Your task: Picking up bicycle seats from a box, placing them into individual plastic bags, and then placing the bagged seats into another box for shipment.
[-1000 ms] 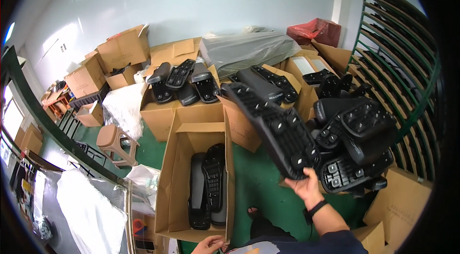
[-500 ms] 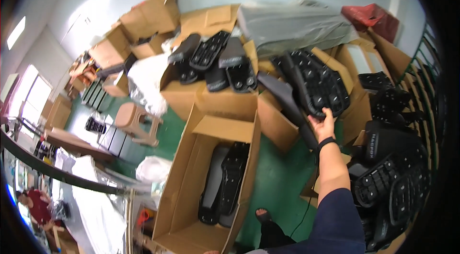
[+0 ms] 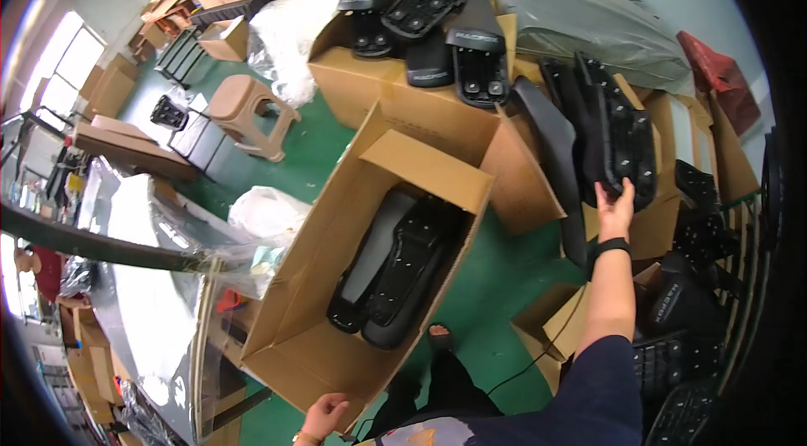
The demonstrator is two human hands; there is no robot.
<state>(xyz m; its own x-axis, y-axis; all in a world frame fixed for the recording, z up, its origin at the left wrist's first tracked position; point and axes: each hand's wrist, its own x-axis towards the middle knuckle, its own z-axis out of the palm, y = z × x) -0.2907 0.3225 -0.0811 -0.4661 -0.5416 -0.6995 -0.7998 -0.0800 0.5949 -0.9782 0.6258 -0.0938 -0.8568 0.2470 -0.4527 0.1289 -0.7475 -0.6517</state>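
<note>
My right hand (image 3: pixel 616 205) is raised and grips the lower edge of a black moulded plastic seat panel (image 3: pixel 618 131), held upright among similar panels at the right. My left hand (image 3: pixel 324 414) rests on the near rim of a long open cardboard box (image 3: pixel 294 295) in front of me, its fingers curled over the edge. Two black seat panels (image 3: pixel 395 269) lie lengthwise inside that box. My foot shows beside the box on the green floor.
A further cardboard box (image 3: pixel 403 101) behind holds several black seat panels (image 3: pixel 429 26). More black panels are stacked at the right (image 3: pixel 681 320). A tan plastic stool (image 3: pixel 244 110), white plastic bags (image 3: pixel 269 211) and a plastic-covered table (image 3: pixel 143 261) stand to the left.
The view has swung to the left and downward. My right hand has carried the black panel from low at the right up toward the stack behind the open box. My left hand stays at the box rim.
</note>
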